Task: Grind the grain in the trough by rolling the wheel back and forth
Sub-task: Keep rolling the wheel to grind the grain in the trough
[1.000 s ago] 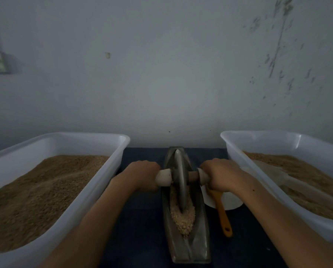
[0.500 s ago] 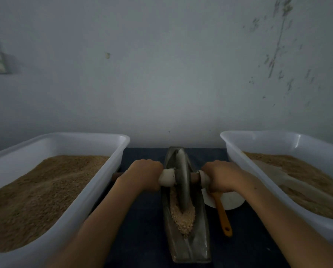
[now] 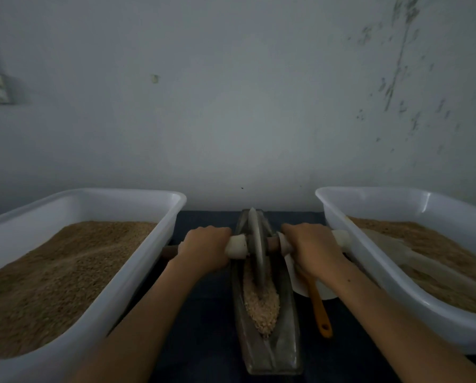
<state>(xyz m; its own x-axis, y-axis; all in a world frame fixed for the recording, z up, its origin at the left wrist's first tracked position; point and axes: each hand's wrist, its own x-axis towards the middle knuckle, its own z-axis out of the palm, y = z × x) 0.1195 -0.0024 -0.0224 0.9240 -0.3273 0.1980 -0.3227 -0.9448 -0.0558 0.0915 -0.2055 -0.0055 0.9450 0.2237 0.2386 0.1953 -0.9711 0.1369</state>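
In the head view, the wheel (image 3: 256, 246) stands upright on edge in the narrow dark trough (image 3: 268, 322) at the lower centre of the frame, its axle running left to right through both fists. The left hand (image 3: 205, 251) is curled round the axle just left of the wheel, beside a pale collar (image 3: 237, 246); the right hand (image 3: 312, 248) grips the axle just right of the wheel, with a second pale collar (image 3: 341, 238) showing past its knuckles. The grain (image 3: 261, 308) lies heaped in the trough below the wheel, toward the bottom of the frame. A white tub (image 3: 137, 261) of brown meal fills the lower left, and another white tub (image 3: 369, 261) the lower right, both cut off by the frame edges. An orange handle (image 3: 319, 308) and a white dish (image 3: 303, 286) on the dark surface (image 3: 209, 327) are partly hidden under the right wrist. The light is dim; a pale shape in the right tub is hard to make out.
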